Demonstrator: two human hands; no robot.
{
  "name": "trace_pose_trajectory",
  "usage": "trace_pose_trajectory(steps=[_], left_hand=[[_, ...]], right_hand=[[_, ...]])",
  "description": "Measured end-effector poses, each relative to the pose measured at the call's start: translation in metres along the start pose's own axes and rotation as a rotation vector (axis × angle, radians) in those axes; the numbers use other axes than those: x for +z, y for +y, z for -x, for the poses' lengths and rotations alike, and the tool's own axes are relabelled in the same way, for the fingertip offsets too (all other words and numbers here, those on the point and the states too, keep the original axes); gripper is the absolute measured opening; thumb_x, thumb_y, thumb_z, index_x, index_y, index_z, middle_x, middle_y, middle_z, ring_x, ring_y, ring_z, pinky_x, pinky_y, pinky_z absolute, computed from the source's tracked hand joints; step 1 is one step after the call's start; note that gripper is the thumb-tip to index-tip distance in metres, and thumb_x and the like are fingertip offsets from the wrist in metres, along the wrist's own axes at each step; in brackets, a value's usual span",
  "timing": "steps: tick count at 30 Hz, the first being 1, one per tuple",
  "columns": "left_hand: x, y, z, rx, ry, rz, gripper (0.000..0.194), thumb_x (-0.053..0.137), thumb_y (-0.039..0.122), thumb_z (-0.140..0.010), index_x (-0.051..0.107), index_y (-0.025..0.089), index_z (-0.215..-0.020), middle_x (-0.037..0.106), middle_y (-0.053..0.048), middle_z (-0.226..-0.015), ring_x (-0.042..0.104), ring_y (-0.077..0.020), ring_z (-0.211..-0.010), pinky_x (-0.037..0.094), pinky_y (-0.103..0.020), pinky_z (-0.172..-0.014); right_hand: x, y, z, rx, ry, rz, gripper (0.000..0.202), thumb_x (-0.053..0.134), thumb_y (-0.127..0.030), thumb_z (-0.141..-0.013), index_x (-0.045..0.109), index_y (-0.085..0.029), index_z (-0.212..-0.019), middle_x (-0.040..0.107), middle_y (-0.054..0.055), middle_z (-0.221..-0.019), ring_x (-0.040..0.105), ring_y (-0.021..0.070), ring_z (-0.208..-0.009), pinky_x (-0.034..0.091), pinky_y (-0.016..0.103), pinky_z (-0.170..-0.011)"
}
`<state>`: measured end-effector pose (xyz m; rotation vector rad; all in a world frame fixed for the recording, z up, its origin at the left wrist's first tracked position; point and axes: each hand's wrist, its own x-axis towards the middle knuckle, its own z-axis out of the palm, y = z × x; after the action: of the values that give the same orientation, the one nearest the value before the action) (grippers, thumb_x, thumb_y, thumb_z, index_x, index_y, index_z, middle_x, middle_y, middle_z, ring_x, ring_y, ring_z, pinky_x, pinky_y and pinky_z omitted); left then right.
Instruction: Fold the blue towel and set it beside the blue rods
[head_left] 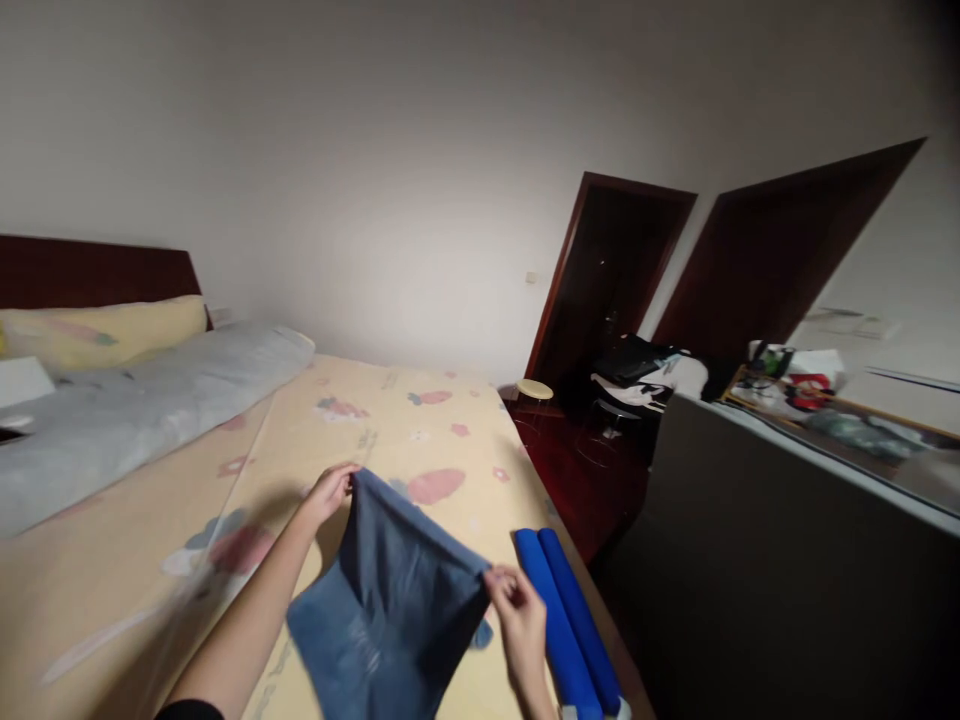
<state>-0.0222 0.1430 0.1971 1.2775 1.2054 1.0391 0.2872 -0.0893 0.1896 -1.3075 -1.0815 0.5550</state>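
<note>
A blue denim garment [390, 600] hangs stretched between my two hands above the bed [390, 420], its lower part resting on the yellow patterned sheet. My left hand [328, 492] pinches its far upper corner. My right hand [517, 610] pinches the near upper corner, close to the bed's right edge. The top hem runs taut from one hand to the other.
A bright blue rolled item [570, 620] lies at the bed's right edge beside my right hand. A grey quilt [142, 400] and a yellow pillow [97, 330] lie by the headboard. A dark cabinet [780, 580] with clutter stands right; a small stool [534, 390] and open doorway [607, 280] beyond.
</note>
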Motion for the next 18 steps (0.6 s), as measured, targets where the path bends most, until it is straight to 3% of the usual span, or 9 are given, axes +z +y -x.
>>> trace_pose_trajectory(steps=[2,4,8,13,18], left_hand=[[-0.015,0.023,0.023,0.060,0.038,0.126,0.031,0.061,0.045,-0.087,0.062,0.017,-0.101,0.067,-0.002,-0.096,0.063,-0.0137,-0.080,0.055,-0.033,-0.073],[-0.025,0.043,0.048,0.120,0.073,0.224,0.033,0.069,0.047,-0.079,0.063,0.017,-0.093,0.068,0.000,-0.086,0.064,-0.0129,-0.076,0.053,-0.030,-0.071],[-0.036,0.075,0.090,0.220,0.167,0.333,0.043,0.082,0.049,-0.059,0.063,0.018,-0.083,0.069,0.001,-0.074,0.064,-0.0119,-0.066,0.049,-0.026,-0.066],[-0.045,0.103,0.113,0.293,0.297,0.341,0.051,0.087,0.050,-0.049,0.059,0.019,-0.078,0.067,0.003,-0.066,0.061,-0.0108,-0.057,0.045,-0.024,-0.060],[-0.053,0.116,0.118,0.330,0.372,0.311,0.059,0.088,0.052,-0.043,0.053,0.021,-0.078,0.067,0.004,-0.063,0.063,-0.0131,-0.057,0.048,-0.026,-0.061]], right_hand=[[-0.007,-0.031,-0.036,0.065,0.036,-0.187,0.040,0.077,-0.055,-0.061,0.067,-0.018,-0.073,0.060,-0.001,-0.059,0.053,0.0134,-0.056,0.043,0.026,-0.053],[-0.010,-0.053,-0.068,0.087,0.029,-0.244,0.047,0.079,-0.056,-0.057,0.070,-0.017,-0.082,0.063,0.000,-0.063,0.056,0.0147,-0.058,0.045,0.027,-0.054],[-0.004,-0.074,-0.112,0.083,0.018,-0.283,0.052,0.083,-0.053,-0.050,0.073,-0.016,-0.085,0.070,0.005,-0.073,0.061,0.0177,-0.066,0.049,0.030,-0.060],[0.011,-0.087,-0.136,0.058,-0.002,-0.303,0.047,0.085,-0.051,-0.047,0.073,-0.015,-0.073,0.071,0.006,-0.070,0.060,0.0167,-0.063,0.049,0.030,-0.059],[0.019,-0.094,-0.137,0.039,-0.100,-0.333,0.056,0.085,-0.055,-0.046,0.074,-0.014,-0.083,0.072,0.006,-0.072,0.064,0.0186,-0.068,0.054,0.034,-0.068]])
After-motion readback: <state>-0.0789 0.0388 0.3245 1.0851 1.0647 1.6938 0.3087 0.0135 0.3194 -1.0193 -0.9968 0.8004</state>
